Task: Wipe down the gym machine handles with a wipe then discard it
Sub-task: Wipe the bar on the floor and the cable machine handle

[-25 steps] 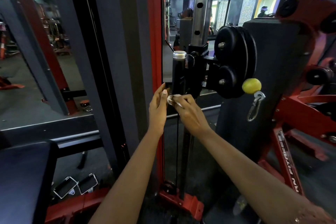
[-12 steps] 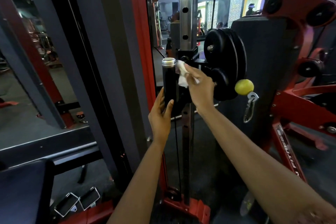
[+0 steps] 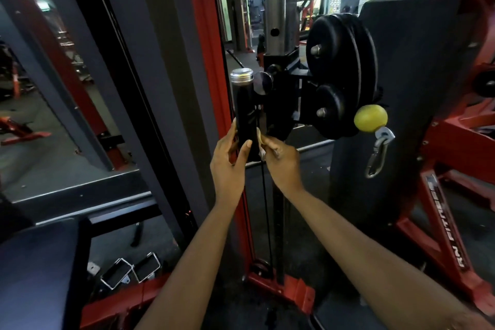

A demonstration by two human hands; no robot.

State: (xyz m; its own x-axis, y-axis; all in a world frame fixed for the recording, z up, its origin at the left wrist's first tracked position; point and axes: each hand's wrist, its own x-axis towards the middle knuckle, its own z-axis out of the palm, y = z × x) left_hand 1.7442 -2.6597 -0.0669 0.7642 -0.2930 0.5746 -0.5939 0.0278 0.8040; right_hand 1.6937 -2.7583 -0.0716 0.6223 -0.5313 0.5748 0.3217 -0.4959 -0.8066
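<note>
while the black handle [image 3: 244, 115] stands upright, our left hand [image 3: 227, 166] curls round its foot from 8 o'clock to steady it; our right hand [image 3: 281, 163] at 4 o'clock pinches the wipe [image 3: 261, 145] there. we should press firmly, sweeping toward 12.

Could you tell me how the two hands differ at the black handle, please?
The left hand holds the handle bare, thumb on its front; the right hand pinches a wipe. The left hand wraps the left side, the right hand presses at the right side. Both sit at the handle's lower end.
</note>
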